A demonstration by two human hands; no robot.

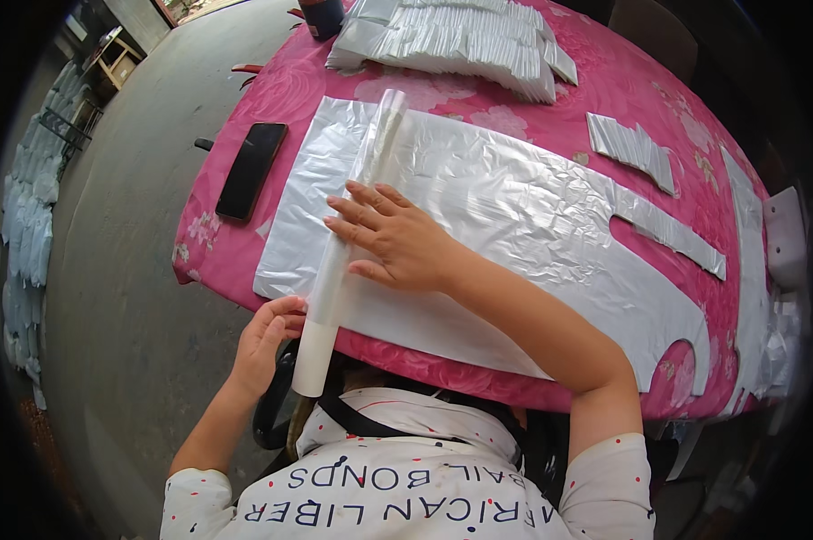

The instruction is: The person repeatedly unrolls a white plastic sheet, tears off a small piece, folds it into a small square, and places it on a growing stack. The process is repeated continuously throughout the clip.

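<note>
A pile of silvery-white plastic carrier bags (514, 243) with cut-out handles lies flat across the table. Over its left part rests a long, whitish translucent tube (317, 346), slanting from the far side to beyond the near table edge. My right hand (397, 234) lies palm down on the tube and the plastic beside it, fingers spread. My left hand (267, 342) is left of the tube's near end, its slightly bent fingers at the bags' near edge. Whether those fingers touch the tube or only the plastic is hard to see.
A black phone (251, 171) lies on the pink flowered tablecloth (217, 238). Stacks of folded bags (451, 45) fill the far side, near a dark jar (322, 16). A small bag bundle (631, 151) sits at right. More bags (28, 234) are piled along the left.
</note>
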